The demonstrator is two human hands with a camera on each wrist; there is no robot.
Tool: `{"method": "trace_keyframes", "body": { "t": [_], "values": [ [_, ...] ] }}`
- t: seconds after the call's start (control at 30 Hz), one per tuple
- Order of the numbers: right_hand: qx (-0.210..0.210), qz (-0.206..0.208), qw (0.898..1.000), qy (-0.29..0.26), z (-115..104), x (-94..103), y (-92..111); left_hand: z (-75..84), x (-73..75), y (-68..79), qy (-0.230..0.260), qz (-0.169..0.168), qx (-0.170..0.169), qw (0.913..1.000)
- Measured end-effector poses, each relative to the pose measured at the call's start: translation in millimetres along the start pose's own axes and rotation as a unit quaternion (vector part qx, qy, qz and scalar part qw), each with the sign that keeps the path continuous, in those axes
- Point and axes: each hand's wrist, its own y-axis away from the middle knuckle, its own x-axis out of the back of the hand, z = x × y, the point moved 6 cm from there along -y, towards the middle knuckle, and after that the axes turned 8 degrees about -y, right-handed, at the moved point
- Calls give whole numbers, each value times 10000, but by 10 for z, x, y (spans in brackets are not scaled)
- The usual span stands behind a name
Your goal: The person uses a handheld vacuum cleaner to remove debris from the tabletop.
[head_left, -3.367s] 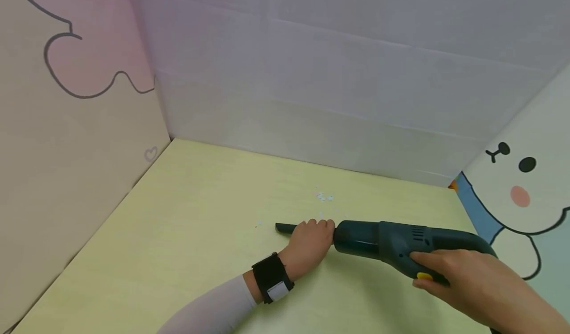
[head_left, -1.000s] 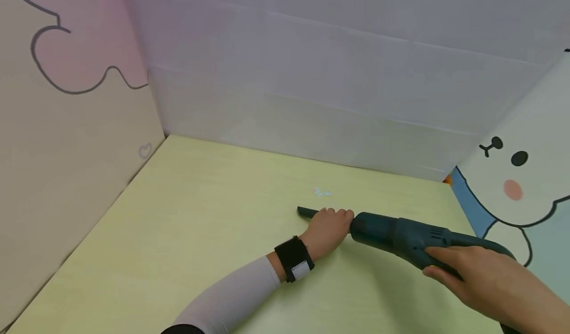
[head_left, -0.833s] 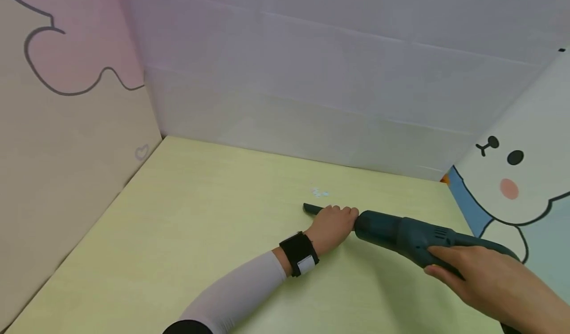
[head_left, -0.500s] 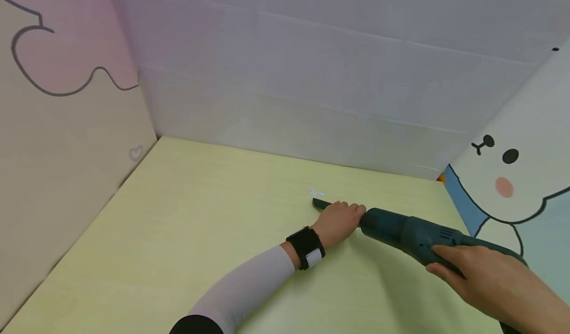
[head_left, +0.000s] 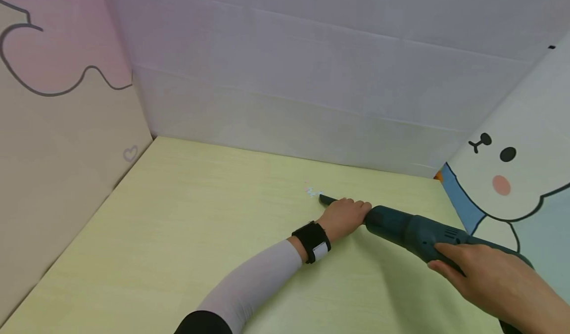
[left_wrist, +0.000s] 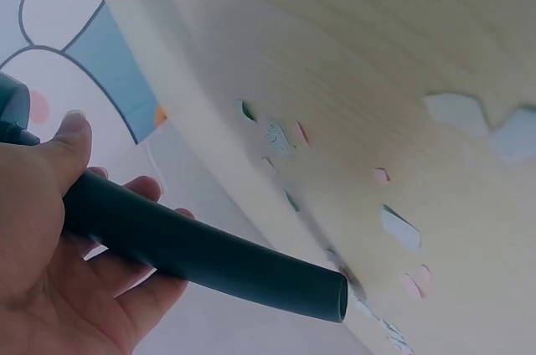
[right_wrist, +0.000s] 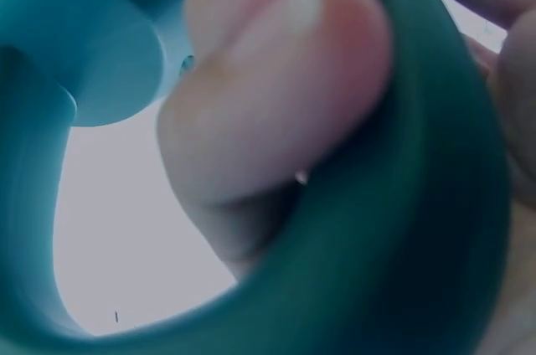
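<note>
A dark green handheld vacuum cleaner (head_left: pixel 409 227) is held in both hands over the table, its nozzle pointing left. My left hand (head_left: pixel 345 218) grips the narrow nozzle tube (left_wrist: pixel 209 246), fingers and thumb curled round it. My right hand (head_left: pixel 494 274) holds the looped handle (right_wrist: pixel 402 229) at the rear, fingers wrapped through the loop. The nozzle's mouth is right beside a small cluster of paper scraps (head_left: pixel 310 192). In the left wrist view, white, pale blue and pink paper scraps (left_wrist: pixel 400 228) lie scattered near the tube's open end.
The pale yellow tabletop (head_left: pixel 200 215) is closed in by a plain whitish back panel (head_left: pixel 285 76), a left panel (head_left: pixel 67 141) with pink cloud drawing, and a right panel (head_left: pixel 534 175) with a cartoon animal face.
Both hands have carried the vacuum cleaner away from me and to the right, bringing its nozzle up to the scraps. Small bits seen near the nozzle earlier no longer show there.
</note>
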Motion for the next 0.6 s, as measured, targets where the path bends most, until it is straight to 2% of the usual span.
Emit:
{"method": "trace_keyframes", "body": {
  "t": [0.27, 0.43, 0.6],
  "values": [
    [-15, -22, 10000, -38, 16, -11, -9, 1, -52, -40, -17, -58, 7, 10000],
    [-35, -134, 9999, -31, 9, -10, -54, -46, -19, -27, 56, -153, 80, 9998],
    [90, -77, 9999, -95, -20, 7, -74, -96, 23, -5, 105, -212, 126, 9996]
  ]
}}
